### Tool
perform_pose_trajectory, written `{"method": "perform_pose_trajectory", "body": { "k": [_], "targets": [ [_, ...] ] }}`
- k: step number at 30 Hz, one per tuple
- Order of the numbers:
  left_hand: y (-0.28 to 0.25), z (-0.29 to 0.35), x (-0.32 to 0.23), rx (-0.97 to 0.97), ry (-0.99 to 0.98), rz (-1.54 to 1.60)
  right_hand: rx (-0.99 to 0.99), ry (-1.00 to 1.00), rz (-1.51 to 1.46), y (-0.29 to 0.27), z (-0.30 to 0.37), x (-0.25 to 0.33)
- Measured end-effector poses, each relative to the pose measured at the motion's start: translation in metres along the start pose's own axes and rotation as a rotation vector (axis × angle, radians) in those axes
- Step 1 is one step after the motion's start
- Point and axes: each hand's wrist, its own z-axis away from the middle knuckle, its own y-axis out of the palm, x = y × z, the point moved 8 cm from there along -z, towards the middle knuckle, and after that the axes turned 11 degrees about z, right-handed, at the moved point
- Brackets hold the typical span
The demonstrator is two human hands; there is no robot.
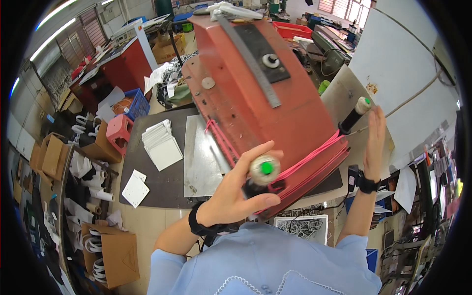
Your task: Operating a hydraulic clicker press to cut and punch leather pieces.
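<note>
A large red machine head [300, 118] fills the middle of the view, with pink cord [314, 155] stretched along its near edge. Two black handles stick up from it, each with a pale wrapped top and a green button. My left hand [231, 194] is around the left handle [264, 169], thumb and fingers spread apart rather than closed. Beside the right handle [355, 114], my right hand [374, 145] is held upright with straight fingers, not gripping it. A metal ruler [250, 64] and a dark plate with a round knob [270, 60] lie on top of the machine.
Left of the machine, white sheet pieces lie in a stack [163, 147] and a smaller pile [134, 189] on the dark table [142, 123]. A white bin of scraps [322, 227] stands below the near edge. Further left are a pink stool [118, 132], blue crate [137, 103] and cardboard box [120, 258].
</note>
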Motion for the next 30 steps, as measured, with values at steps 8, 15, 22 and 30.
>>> {"method": "perform_pose_trajectory", "body": {
  "k": [8, 15, 22, 30],
  "targets": [
    [-0.060, 0.043, -0.028, -0.398, 0.027, 0.125, 0.021, 0.081, -0.494, 0.053, 0.027, 0.025],
    [-0.082, 0.059, -0.042, -0.585, -0.007, 0.044, 0.131, 0.214, -0.575, 0.066, 0.029, 0.031],
    [-0.096, 0.075, -0.021, -0.564, 0.005, 0.112, 0.151, 0.164, -0.539, 0.071, 0.044, 0.020],
    [-0.098, 0.078, -0.013, -0.608, -0.007, 0.128, 0.160, 0.162, -0.536, 0.076, 0.047, 0.013]
  ]
}}
